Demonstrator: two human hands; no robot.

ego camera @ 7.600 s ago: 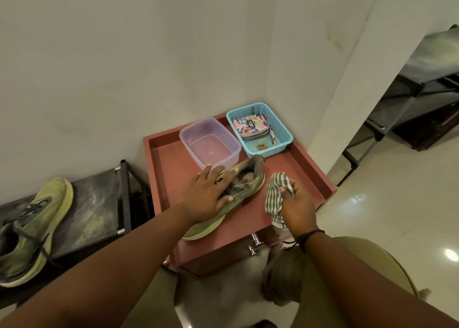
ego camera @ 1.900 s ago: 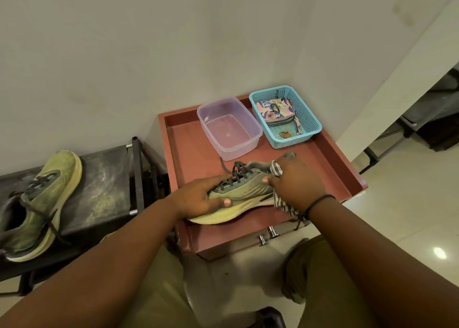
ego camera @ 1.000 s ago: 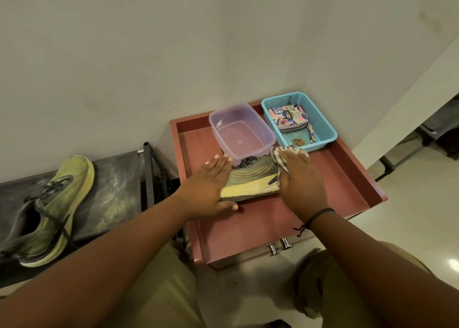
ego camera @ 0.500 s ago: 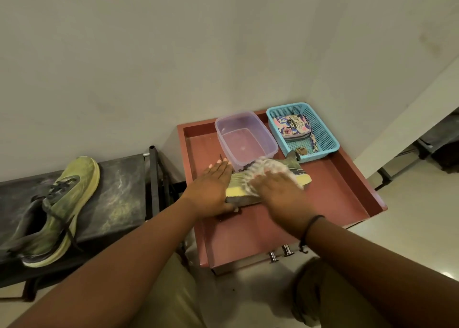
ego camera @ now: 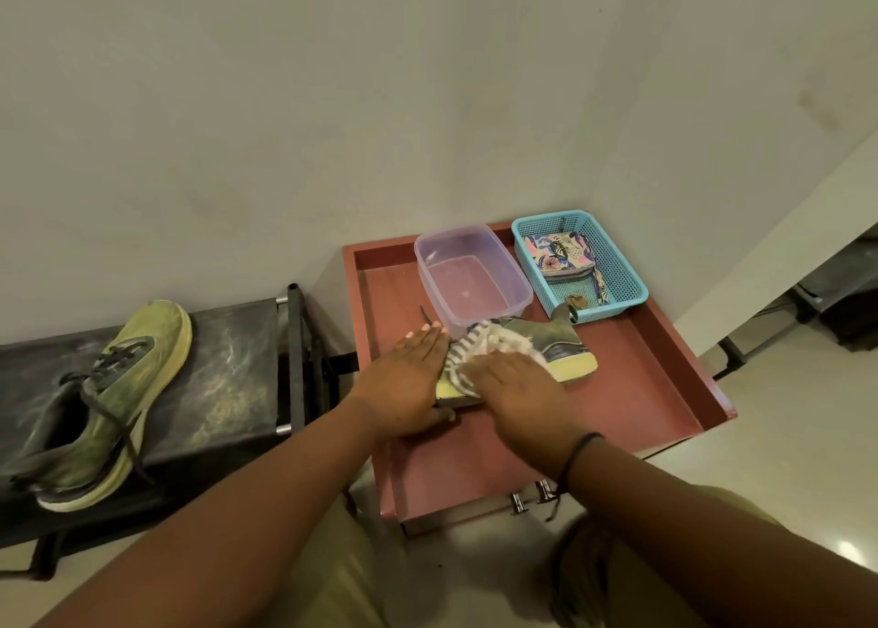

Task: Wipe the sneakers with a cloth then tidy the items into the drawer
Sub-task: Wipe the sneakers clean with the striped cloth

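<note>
Sneaker (ego camera: 560, 352): on its side on the red tray-top (ego camera: 632, 390), under both my hands.
My left hand (ego camera: 404, 385): fingers straight, pressing the toe end.
My right hand (ego camera: 513, 385): flat, pressing the striped cloth (ego camera: 480, 347) onto the sneaker's side.
Second sneaker (ego camera: 109, 404): on the dark bench (ego camera: 228, 380), well apart, left.

Both arms reach forward from the bottom of the view, and the forearms are bare. The left hand (ego camera: 406, 382) lies flat with the palm down. Its fingers (ego camera: 430, 337) are straight and close together, and they point away from the body. The right hand (ego camera: 510, 382) is also palm down, just beside the left one, with the fingers spread forward and slightly to the left. A thin dark band goes around the right wrist. The two hands almost touch at the knuckles.
</note>
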